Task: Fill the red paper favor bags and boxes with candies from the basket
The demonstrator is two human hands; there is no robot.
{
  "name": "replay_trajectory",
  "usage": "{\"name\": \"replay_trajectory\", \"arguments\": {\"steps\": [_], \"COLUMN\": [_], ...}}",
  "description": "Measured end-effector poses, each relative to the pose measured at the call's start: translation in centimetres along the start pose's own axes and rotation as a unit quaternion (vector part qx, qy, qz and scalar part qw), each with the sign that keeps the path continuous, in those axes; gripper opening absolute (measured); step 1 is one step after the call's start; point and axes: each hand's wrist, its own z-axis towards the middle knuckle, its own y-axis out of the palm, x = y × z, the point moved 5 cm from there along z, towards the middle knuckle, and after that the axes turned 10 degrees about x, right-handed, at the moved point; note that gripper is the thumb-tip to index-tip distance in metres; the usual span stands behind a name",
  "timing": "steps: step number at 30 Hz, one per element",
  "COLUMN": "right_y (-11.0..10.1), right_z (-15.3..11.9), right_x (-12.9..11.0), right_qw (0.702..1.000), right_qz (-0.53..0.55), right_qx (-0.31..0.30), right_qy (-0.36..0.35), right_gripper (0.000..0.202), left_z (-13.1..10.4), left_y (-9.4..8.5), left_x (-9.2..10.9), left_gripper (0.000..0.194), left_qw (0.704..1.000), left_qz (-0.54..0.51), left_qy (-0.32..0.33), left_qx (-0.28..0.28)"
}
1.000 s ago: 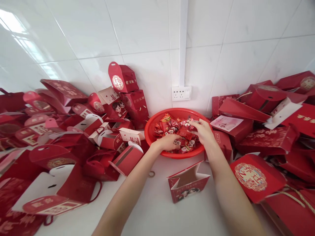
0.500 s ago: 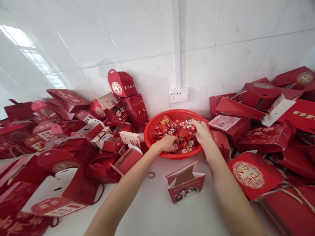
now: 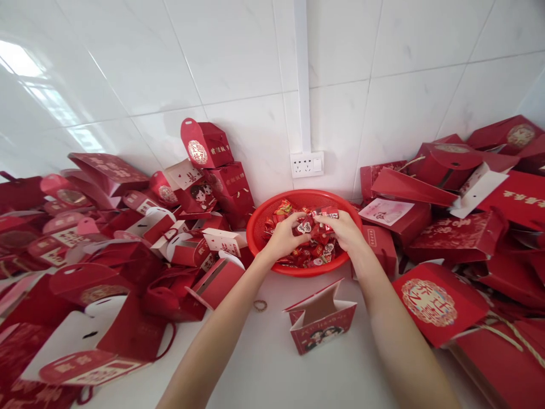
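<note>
A red plastic basket (image 3: 304, 271) against the wall holds many small candies in red wrappers (image 3: 322, 250). Over its middle, my left hand (image 3: 286, 236) has thumb and fingers curled around a red-wrapped candy (image 3: 304, 227). My right hand (image 3: 343, 228) is at the basket's right side, its fingers closed on red wrapped candy (image 3: 327, 213). The two hands are close together but apart. In front of the basket, between my forearms, a small red paper box (image 3: 326, 332) with a cartoon couple stands with its top open.
Piles of red gift boxes lie to the left (image 3: 136, 267) and right (image 3: 460, 238). Stacked boxes (image 3: 232, 182) stand behind, near a wall socket (image 3: 307, 165). A small brown ring (image 3: 260, 305) lies on the white table (image 3: 255, 363) by my left forearm.
My left hand has risen from the basket's front edge toward its middle, now with a candy. My right hand has moved slightly down and toward my left hand.
</note>
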Motion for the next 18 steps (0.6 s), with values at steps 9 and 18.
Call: {"name": "replay_trajectory", "arguments": {"steps": [9,18], "right_y": [0.26,0.33], "right_z": [-0.28,-0.56], "right_x": [-0.36,-0.54], "right_qw": [0.999,0.999], "right_qz": [0.033,0.043], "right_qx": [-0.019,-0.019], "right_qy": [0.0,0.025], "right_gripper": [0.04,0.042], "left_z": [-0.09,-0.41], "left_y": [-0.06,0.24], "left_x": [0.74,0.95], "left_gripper": [0.061,0.064], "left_qw": [0.995,0.983], "left_qz": [-0.092,-0.14], "left_qy": [0.038,0.097], "left_qx": [-0.017,-0.065]}}
